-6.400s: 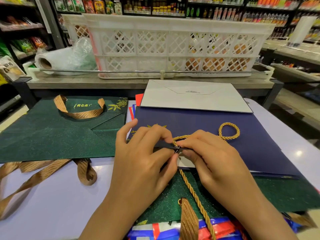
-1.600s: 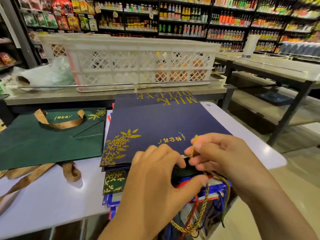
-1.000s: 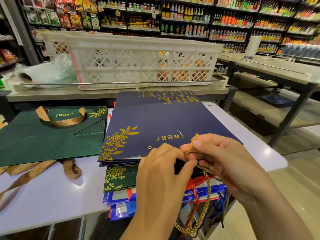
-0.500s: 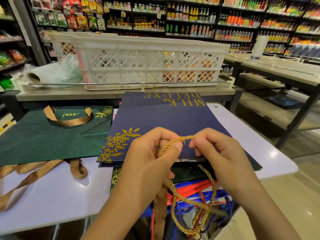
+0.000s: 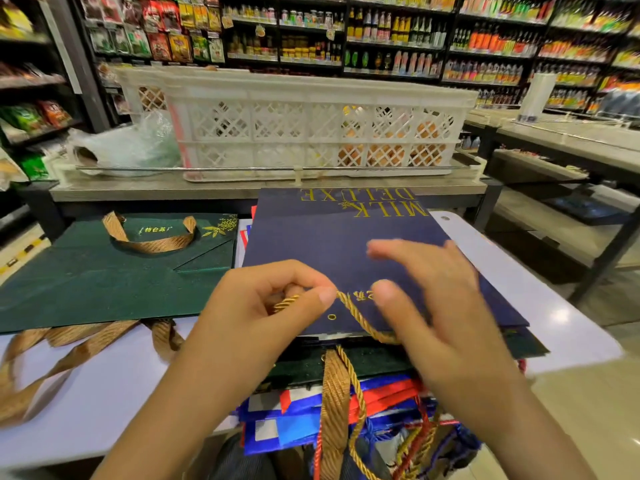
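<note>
Your left hand (image 5: 256,317) pinches the gold cord (image 5: 358,317) between thumb and forefinger, above the near edge of the navy bag (image 5: 332,244). Your right hand (image 5: 440,306) is blurred, with its fingers spread straight over the navy bag. The cord passes beneath its palm, then hangs below the bag's near edge. The green bag (image 5: 104,282) lies left of the navy bag on the bench (image 5: 104,393).

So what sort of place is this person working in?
Most likely a supermarket or grocery shop: shelves of bottles line the back, snack packets hang at the left, and a white crate sits on a counter.
</note>
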`<action>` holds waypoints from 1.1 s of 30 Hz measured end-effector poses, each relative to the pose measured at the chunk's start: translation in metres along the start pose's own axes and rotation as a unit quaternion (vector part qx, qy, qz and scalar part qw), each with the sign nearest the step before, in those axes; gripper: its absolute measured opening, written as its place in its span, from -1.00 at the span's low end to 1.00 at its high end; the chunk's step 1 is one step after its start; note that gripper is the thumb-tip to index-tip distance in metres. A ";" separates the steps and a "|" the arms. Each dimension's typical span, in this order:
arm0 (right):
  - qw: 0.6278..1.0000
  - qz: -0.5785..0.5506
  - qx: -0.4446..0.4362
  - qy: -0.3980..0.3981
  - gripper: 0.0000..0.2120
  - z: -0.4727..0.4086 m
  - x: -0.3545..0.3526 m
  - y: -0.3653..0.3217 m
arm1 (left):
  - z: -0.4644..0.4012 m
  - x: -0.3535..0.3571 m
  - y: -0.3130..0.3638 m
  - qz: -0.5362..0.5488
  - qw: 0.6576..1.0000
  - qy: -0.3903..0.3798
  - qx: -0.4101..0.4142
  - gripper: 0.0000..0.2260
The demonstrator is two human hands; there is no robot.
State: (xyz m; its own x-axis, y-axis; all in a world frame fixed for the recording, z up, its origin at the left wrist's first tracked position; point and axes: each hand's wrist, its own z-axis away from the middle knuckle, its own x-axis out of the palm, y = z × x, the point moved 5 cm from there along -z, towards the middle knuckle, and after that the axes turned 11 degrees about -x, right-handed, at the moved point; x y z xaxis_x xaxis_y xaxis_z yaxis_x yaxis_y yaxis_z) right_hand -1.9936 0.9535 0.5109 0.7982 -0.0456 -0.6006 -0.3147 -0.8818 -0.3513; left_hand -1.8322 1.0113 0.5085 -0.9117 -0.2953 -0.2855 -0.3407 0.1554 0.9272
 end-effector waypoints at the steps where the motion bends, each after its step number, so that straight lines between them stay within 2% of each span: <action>1: 0.999 0.006 -0.014 -0.032 -0.70 -0.001 0.008 -0.005 | -0.001 0.002 0.001 0.001 1.000 -0.004 0.007 -0.77; 4: 0.997 -0.024 -0.027 -0.068 -0.74 -0.003 0.020 -0.009 | -0.001 0.006 0.002 -0.008 1.000 -0.017 0.013 -0.75; 7: 0.999 -0.032 -0.020 -0.021 -0.75 -0.002 0.014 0.000 | 0.001 0.004 -0.004 0.010 0.999 -0.035 -0.013 -0.82; 10: 0.993 -0.025 0.094 0.063 -0.74 0.000 -0.004 0.027 | 0.004 -0.009 -0.013 0.024 0.999 0.001 -0.038 -0.89; 13: 0.985 -0.042 0.149 0.078 -0.74 0.003 -0.013 0.041 | 0.006 -0.019 -0.017 0.022 0.998 0.035 -0.045 -0.87; 15: 0.986 0.004 0.158 0.061 -0.77 0.003 -0.012 0.041 | 0.006 -0.021 -0.021 0.024 0.997 0.048 -0.049 -0.82; 17: 0.984 0.095 0.140 0.054 -0.80 0.001 -0.011 0.036 | 0.006 -0.018 -0.023 0.027 0.997 0.053 -0.051 -0.77; 19: 0.984 0.140 0.095 0.055 -0.67 -0.001 -0.010 0.024 | 0.007 -0.012 -0.023 0.042 0.997 0.047 -0.048 -0.74; 22: 0.999 0.048 0.007 0.015 -0.68 -0.006 0.004 -0.003 | 0.006 -0.001 -0.019 0.034 0.998 0.026 -0.039 -0.76; 24: 0.999 -0.032 -0.013 -0.025 -0.71 -0.005 0.016 -0.013 | 0.006 0.004 -0.017 0.024 0.999 0.030 -0.026 -0.86; 26: 0.994 -0.094 0.000 -0.051 -0.72 -0.003 0.026 -0.013 | 0.006 0.004 -0.014 0.024 0.998 0.053 -0.016 -0.92; 30: 0.973 -0.208 0.049 -0.081 -0.84 0.001 0.035 -0.011 | 0.007 0.004 -0.014 0.022 0.997 0.080 0.006 -0.85; 33: 0.972 -0.222 0.049 -0.063 -0.92 0.000 0.033 -0.010 | 0.006 0.006 -0.016 0.017 0.997 0.079 0.014 -0.81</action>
State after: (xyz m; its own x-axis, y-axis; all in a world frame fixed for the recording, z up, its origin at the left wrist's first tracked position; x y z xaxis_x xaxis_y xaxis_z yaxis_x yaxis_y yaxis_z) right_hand -1.9640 0.9604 0.4949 0.7997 0.3928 -0.4541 -0.0054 -0.7516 -0.6596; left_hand -1.8330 1.0127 0.4903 -0.8758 -0.4341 -0.2111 -0.3194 0.1931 0.9277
